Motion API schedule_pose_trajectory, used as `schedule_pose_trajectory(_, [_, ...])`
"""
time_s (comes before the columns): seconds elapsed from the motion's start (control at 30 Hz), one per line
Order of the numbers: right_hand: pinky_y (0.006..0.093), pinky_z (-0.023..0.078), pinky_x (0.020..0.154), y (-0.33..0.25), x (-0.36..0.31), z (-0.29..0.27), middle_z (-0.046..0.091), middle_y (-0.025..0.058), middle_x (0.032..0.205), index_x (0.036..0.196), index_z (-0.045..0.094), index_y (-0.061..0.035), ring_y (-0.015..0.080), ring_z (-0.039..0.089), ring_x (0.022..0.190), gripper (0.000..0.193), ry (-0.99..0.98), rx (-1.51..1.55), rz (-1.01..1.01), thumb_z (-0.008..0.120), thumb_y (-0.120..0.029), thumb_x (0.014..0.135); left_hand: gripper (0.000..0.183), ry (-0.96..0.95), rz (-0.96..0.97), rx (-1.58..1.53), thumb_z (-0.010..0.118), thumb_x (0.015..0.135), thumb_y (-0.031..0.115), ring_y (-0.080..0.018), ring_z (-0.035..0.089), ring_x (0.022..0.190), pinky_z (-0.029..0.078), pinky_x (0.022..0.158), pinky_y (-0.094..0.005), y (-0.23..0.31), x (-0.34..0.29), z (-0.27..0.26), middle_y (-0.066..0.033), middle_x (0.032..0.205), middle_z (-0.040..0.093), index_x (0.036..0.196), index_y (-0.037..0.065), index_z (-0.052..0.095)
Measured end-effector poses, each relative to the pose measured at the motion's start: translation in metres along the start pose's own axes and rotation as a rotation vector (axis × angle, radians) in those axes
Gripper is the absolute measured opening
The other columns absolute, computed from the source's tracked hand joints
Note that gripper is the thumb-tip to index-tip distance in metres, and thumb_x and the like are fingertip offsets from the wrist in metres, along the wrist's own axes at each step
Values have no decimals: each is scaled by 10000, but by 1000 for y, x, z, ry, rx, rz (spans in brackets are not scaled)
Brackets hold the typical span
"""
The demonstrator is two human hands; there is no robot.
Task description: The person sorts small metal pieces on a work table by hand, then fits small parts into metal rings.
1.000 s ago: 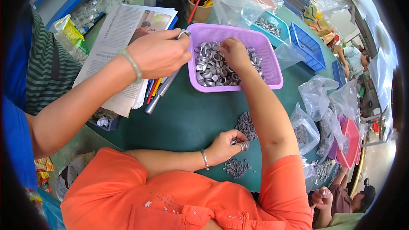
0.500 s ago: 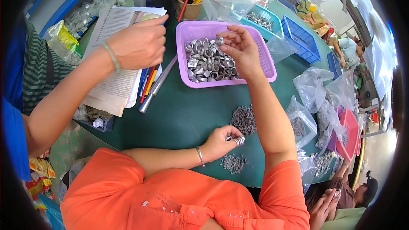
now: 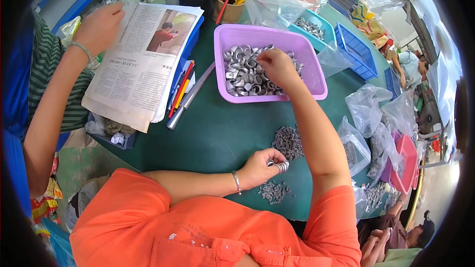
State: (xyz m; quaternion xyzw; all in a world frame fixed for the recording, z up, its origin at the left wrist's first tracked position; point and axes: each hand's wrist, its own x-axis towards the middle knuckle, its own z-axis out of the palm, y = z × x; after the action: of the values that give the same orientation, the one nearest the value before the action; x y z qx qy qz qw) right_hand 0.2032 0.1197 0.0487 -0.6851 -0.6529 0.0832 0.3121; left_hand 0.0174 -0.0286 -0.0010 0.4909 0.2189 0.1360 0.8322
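Several silver metal rings (image 3: 282, 166) are held in a row in the closed fingers of my left hand (image 3: 259, 168), low over the green table. My right hand (image 3: 278, 68) is down over the purple plastic basket (image 3: 269, 98), fingertips together among the rings. Loose metal rings (image 3: 243, 69) are heaped in that basket. What my right fingertips hold, if anything, is hidden. Close by my left hand lie a dark pile of small grey pieces (image 3: 288, 142) and a smaller, lighter pile of bits (image 3: 275, 192).
A co-worker's hand (image 3: 100, 28) is over a newspaper stack (image 3: 129, 69) at left. A tapered metal rod (image 3: 190, 98) lies beside pens. Behind the basket stand a teal tray (image 3: 316, 18) and a blue basket (image 3: 355, 49). Plastic bags (image 3: 366, 109) line the right side.
My right hand has lowered from holding up a ring to reaching into the basket. The co-worker's hand has moved left, uncovering the newspaper's picture. My left hand keeps its rings.
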Motion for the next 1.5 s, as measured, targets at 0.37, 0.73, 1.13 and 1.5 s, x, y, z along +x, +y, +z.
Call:
schedule_pose_trajectory(0.37, [340,491,798,0,17,21,628,92,982,792,696,-78,257,596,906,135,-75,-99,172,667,-209,781,142,28,67,75,635,847,65,-36,477,591,396,498,-199,-4,3,1,5,792,582,970,8,595])
schedule_pose_trajectory(0.73, [313,502,855,-49,-26,-17,570,146,1127,1256,364,-34,202,580,1010,540,-40,1415,-55,601,117,795,128,18,7,13,610,854,45,-27,458,568,372,479,-189,-1,1,-2,7,781,577,976,12,589])
schedule_pose_trajectory(1.13, [292,500,837,-42,-18,-25,593,144,1101,1188,473,5,182,590,995,437,129,995,-59,607,107,785,135,15,-14,18,589,855,27,-38,456,540,363,458,-193,3,3,0,-14,797,588,988,9,578])
schedule_pose_trajectory(1.5, [360,487,787,34,-31,-47,624,141,930,859,691,-40,284,618,827,161,-70,-139,378,695,-175,769,136,18,-23,-32,579,835,-16,-39,466,537,377,462,-192,0,3,0,-20,793,581,971,-2,580])
